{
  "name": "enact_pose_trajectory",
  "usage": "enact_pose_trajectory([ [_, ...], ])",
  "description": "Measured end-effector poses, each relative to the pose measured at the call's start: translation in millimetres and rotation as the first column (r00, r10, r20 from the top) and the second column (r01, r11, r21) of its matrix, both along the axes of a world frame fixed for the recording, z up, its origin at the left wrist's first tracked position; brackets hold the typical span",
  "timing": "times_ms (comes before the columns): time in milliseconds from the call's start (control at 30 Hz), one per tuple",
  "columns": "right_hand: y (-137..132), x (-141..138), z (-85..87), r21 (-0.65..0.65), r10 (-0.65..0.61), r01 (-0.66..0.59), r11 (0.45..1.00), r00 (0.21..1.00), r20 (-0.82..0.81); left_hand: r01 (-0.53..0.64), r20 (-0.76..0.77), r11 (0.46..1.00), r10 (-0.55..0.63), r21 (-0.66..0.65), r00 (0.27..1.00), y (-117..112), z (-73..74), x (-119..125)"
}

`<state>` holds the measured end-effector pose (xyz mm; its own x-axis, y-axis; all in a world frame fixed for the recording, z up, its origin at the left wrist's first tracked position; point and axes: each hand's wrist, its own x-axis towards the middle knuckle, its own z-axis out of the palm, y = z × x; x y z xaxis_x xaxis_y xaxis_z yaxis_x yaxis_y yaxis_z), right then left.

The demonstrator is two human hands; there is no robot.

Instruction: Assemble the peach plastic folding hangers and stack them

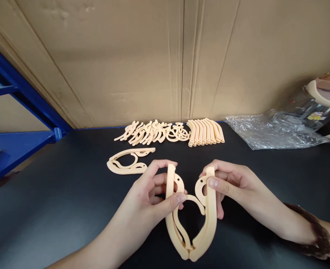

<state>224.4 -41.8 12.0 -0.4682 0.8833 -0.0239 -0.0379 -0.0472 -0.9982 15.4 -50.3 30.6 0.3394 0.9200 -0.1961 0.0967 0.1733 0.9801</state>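
Note:
A cream plastic folding hanger [211, 216] is held up close in front of me, its two arms folded into a V with the joint at the bottom. My left hand [156, 201] grips the left arm, thumb across its front. My right hand [232, 183] pinches the right arm near its upper end. Between the arms shows the curved hook [196, 201], and a small rounded piece with a hole sits at each arm's inner side. Beyond my left hand, a second folded hanger [125, 171] lies flat on the black table.
At the table's back lie loose curved hanger parts [145, 132], ring-like pieces [177, 132] and a row of hanger arms [205, 131]. Clear plastic film [271, 130] and a transparent container [318, 104] are at right. A cardboard wall [125, 67] stands behind; a blue metal frame [41, 104] is left.

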Motion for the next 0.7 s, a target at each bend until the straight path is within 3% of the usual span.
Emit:
enact_pose_trajectory([
  [167, 2, -1, -1.1, -0.096, 0.037, -0.042, 0.994, 0.998, -0.054, -0.1, -0.06, 0.989, 0.107, 0.108, 0.992, -6, 4.7, 5],
  [367, 1, -3, 0.0, -0.205, 0.046, -0.047, 0.978, 0.999, -0.014, -0.085, -0.174, 0.948, 0.144, 0.308, 0.974, -3, 1.6, 1],
  [567, 0, -4, -3.7, -0.193, 0.002, -0.002, 0.981, 1.0, 0.002, 0.141, -0.29, 0.885, -0.007, 0.444, 0.957, 7, -12.2, -11],
  [700, 1, -4, -6.1, -0.206, -0.009, 0.011, 0.978, 1.0, 0.009, 0.159, -0.205, 0.917, -0.087, 0.366, 0.975, 9, -13.2, -13],
])
